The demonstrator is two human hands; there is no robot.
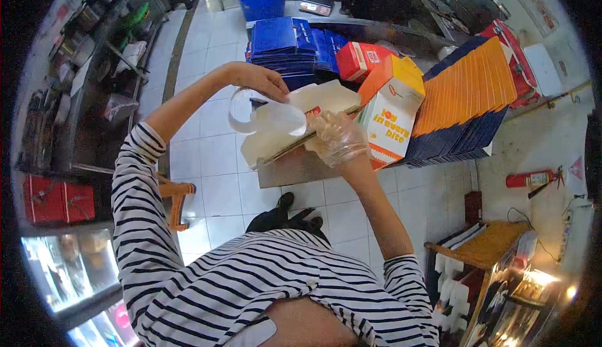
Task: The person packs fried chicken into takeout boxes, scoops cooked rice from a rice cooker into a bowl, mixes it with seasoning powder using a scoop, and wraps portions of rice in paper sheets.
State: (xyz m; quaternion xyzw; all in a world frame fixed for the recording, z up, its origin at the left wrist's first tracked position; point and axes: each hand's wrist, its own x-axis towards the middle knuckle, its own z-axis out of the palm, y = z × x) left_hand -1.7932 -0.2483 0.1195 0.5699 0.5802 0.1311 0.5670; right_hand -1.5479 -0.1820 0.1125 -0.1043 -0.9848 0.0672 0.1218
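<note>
A partly folded cardboard box (pixel 332 98), pale inside, lies in front of me at the edge of the work surface. My left hand (pixel 260 80) reaches over its far left side, fingers bent down and pressed together at its edge; the fingertips are partly hidden. My right hand (pixel 340 138), in a clear plastic glove, is closed on the box's near right edge. Between the hands a white curled sheet (pixel 276 120) forms a loop at the left end of the box. Right beside my gloved hand stands a folded white and orange printed box (pixel 390 121).
Flat blue cartons (pixel 282 42) are stacked behind the box. A long row of orange and blue cartons (pixel 467 96) stands at right, with a red box (pixel 364 60) between. A blue bucket (pixel 262 2) is at the back. An orange stool (pixel 178 201) stands on the tiled floor at left.
</note>
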